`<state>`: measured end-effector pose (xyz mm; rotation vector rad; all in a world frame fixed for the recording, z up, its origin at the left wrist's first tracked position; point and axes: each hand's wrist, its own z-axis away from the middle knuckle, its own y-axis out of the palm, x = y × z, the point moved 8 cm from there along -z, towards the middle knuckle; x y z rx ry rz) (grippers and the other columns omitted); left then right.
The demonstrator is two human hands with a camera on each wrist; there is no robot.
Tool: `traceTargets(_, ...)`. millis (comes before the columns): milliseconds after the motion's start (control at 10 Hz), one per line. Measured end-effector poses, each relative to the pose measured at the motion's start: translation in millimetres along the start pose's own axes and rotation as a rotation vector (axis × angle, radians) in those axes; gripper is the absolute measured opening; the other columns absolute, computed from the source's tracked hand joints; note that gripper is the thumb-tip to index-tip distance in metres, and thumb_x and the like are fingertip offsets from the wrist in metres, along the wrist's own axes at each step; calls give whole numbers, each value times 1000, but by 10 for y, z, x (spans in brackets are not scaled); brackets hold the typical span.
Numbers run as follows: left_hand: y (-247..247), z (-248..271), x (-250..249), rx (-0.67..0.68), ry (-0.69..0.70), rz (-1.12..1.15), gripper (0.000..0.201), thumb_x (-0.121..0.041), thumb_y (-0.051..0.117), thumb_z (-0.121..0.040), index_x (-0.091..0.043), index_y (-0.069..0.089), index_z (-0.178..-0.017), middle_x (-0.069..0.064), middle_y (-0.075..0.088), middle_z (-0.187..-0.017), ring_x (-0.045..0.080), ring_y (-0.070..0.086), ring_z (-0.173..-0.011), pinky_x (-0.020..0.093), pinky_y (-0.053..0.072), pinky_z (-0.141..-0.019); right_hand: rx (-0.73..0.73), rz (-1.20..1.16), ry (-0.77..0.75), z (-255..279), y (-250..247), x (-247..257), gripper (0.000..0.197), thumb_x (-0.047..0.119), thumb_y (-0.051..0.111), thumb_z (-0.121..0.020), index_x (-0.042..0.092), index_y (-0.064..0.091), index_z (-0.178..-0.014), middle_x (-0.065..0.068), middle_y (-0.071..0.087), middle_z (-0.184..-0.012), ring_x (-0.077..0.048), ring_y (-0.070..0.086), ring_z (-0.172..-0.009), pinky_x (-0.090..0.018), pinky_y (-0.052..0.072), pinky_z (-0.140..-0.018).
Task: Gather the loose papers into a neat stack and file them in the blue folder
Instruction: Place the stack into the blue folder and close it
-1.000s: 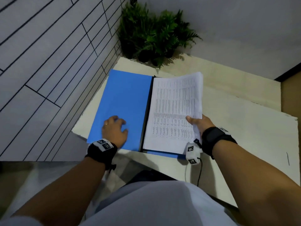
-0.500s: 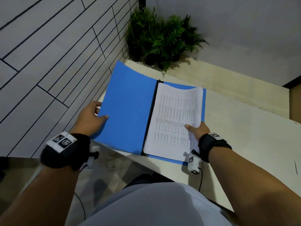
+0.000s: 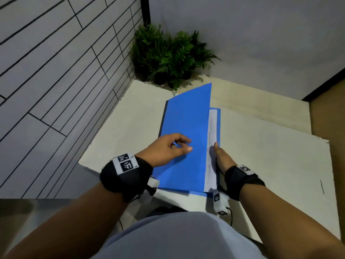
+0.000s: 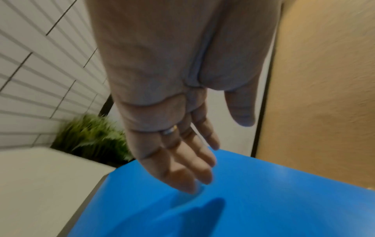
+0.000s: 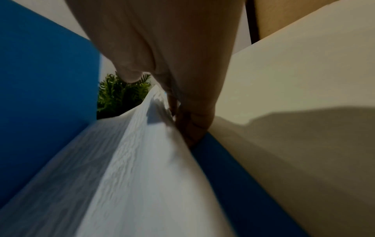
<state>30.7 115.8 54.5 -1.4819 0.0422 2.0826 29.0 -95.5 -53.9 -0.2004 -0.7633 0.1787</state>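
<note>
The blue folder (image 3: 186, 128) lies on the white table, its front cover swung over and still raised at the far edge. My left hand (image 3: 179, 145) rests on that cover, and the left wrist view shows its fingertips (image 4: 188, 181) touching the blue folder (image 4: 263, 200). A strip of the printed paper stack (image 3: 211, 146) shows along the right side. My right hand (image 3: 221, 157) pinches that edge, thumb on top. In the right wrist view its fingers (image 5: 192, 121) curl under the papers (image 5: 131, 176), above the back cover (image 5: 223, 160).
A green potted plant (image 3: 171, 57) stands in the far corner behind the folder. A tiled wall (image 3: 56, 71) runs along the left. The white table (image 3: 270, 165) stretches to the right of the folder, with its front edge at my body.
My left hand has swung the front cover from the left over the papers, and now rests on top of it. My right hand kept its hold on the stack's edge.
</note>
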Motion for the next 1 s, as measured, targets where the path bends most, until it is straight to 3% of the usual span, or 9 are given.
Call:
traceTargets(100,-185,-281,520,-220,-182,-154,47,-41,67,-89,-19,58,-129,3,52,-140,24,55,-123,31,44,-98,42,-73,85,0,-97,-126,97,92,28,-71,25,51,-137,4,48,-145,-21,44,-137,-40,27,-119)
traceTargets(200,-322,-331,985,-390,-406,-257,76,-46,73,-80,-18,41,-143,13,47,-141,37,50,-126,45,43,-105,50,83,31,-60,-164,-179,113,103,22,-52,27,61,-127,-4,57,-140,-26,53,-129,-45,32,-116)
traceTargets(300,-203,-389,1217,-367,-465,-107,94,-45,77,-70,-15,32,-147,14,50,-140,37,55,-123,48,47,-103,67,132,-41,55,-104,-65,72,62,31,-96,11,45,-144,-6,46,-148,-26,43,-138,-36,27,-118)
traceTargets(400,-243,-376,1295,-413,-485,-183,82,-41,77,-74,-13,40,-142,14,51,-135,37,57,-119,45,48,-101,90,266,-173,40,38,8,44,27,40,-104,6,47,-142,-10,49,-146,-25,46,-135,-24,31,-103)
traceTargets(500,-509,-283,1366,-518,-536,-213,69,-32,72,-82,-13,42,-141,16,49,-135,38,53,-121,44,45,-103,180,381,-232,-1,311,91,36,11,41,-103,5,50,-137,-8,57,-135,-25,53,-125,-19,34,-90)
traceTargets(700,-1280,-39,1526,-690,-626,-235,64,-27,64,-86,-17,39,-145,17,45,-139,39,44,-127,46,36,-108,326,515,-274,-127,1198,338,42,7,45,-98,6,45,-141,-13,58,-124,-30,57,-106,-31,40,-88)
traceTargets(800,-1518,-9,1629,-639,-613,-285,72,-38,66,-85,-19,38,-148,16,45,-143,40,44,-130,46,38,-109,371,617,-280,-166,1546,420,48,9,46,-98,6,38,-145,-16,55,-121,-29,55,-97,-34,41,-81)
traceTargets(900,-1503,-35,1711,-491,-619,-428,84,-56,60,-86,-23,24,-155,16,24,-161,42,28,-143,50,29,-116,322,740,-278,-282,1673,406,47,16,45,-99,0,39,-142,-21,47,-138,-35,53,-115,-34,44,-92)
traceTargets(1000,-1323,-62,1719,-375,-618,-513,86,-60,53,-90,-31,7,-157,11,-6,-166,41,-1,-151,57,16,-119,356,856,-274,-253,1650,415,44,24,45,-99,2,38,-137,-21,43,-132,-26,46,-96,-31,40,-80)
